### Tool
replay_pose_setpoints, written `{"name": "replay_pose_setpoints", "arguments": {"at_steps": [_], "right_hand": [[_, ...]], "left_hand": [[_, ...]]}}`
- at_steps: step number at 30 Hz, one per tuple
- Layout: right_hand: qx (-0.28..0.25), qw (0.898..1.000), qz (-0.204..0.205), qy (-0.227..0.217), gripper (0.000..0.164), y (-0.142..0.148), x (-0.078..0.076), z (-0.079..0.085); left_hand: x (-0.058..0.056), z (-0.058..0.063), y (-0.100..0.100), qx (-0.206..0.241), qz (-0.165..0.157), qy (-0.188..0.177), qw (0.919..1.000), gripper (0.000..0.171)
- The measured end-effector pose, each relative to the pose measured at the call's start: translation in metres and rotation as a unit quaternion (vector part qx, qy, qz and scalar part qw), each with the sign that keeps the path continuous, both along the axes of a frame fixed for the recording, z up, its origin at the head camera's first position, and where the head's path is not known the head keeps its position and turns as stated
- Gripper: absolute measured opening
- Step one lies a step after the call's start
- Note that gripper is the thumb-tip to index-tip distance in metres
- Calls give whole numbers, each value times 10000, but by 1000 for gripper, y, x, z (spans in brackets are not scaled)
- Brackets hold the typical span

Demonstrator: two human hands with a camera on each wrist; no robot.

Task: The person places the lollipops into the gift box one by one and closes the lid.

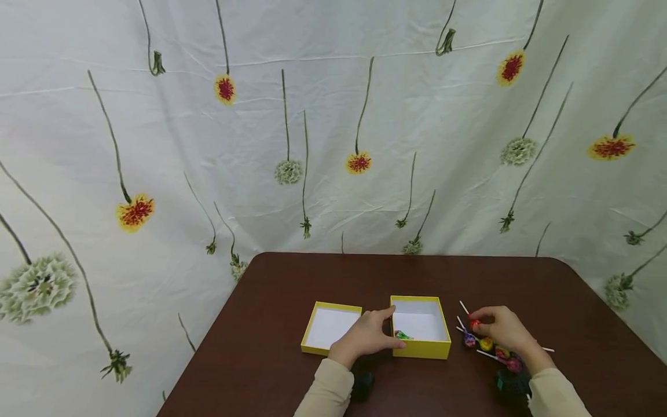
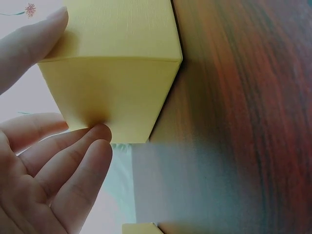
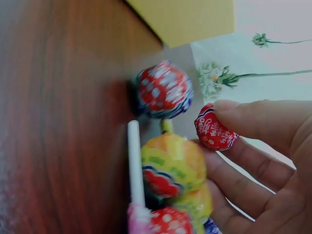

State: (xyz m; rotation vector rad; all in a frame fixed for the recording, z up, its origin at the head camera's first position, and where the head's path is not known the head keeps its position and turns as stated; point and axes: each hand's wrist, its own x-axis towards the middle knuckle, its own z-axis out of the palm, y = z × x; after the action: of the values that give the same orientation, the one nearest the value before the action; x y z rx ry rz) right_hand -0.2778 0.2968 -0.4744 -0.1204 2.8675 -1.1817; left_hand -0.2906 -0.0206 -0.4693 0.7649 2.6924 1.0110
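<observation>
A yellow box (image 1: 423, 349) with a white inside stands uncovered on the table, a green-wrapped lollipop (image 1: 402, 335) lying in it. My left hand (image 1: 365, 335) holds the box at its left side, thumb on the front wall; in the left wrist view, fingertips touch the yellow side wall (image 2: 112, 92). To the right of the box, my right hand (image 1: 502, 331) pinches a red-wrapped lollipop (image 3: 210, 127) by its head between thumb and fingers. Just below it lie several more lollipops, among them a purple one (image 1: 469, 340), a yellow one (image 1: 486, 344) and a dark pink one (image 1: 514, 364).
The box's yellow-rimmed lid (image 1: 332, 327), white inside up, lies left of the box. Beneath everything is a dark brown table (image 1: 292, 278). A white cloth (image 1: 323, 208) printed with flowers hangs behind the table. White lollipop sticks point out of the pile.
</observation>
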Motion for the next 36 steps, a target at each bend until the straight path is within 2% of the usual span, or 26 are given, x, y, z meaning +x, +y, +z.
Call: {"name": "replay_pose_setpoints", "arguments": {"at_steps": [5,14,22,30,36], "right_hand": [[60,9999,-100,84,26,-8,0,8],[-189,9991,-194,332,25,-16,4,25],[-418,9958,-168,802,33,-26,8,41],[-166,9881,-589,1412,20,-39,10,45],[-103,9817,-568,1817,34,-51,11,46]], "left_hand": [[1,-1,-2,18,-13,-10,10000,85],[1,-1,-2,-24,-36,10,10000,85],[1,0,-3,-88,-36,46,9999,85],[1,0,-3,-125,-70,56,9999,84],[1,0,-2,-141,-55,71,9999,84]]}}
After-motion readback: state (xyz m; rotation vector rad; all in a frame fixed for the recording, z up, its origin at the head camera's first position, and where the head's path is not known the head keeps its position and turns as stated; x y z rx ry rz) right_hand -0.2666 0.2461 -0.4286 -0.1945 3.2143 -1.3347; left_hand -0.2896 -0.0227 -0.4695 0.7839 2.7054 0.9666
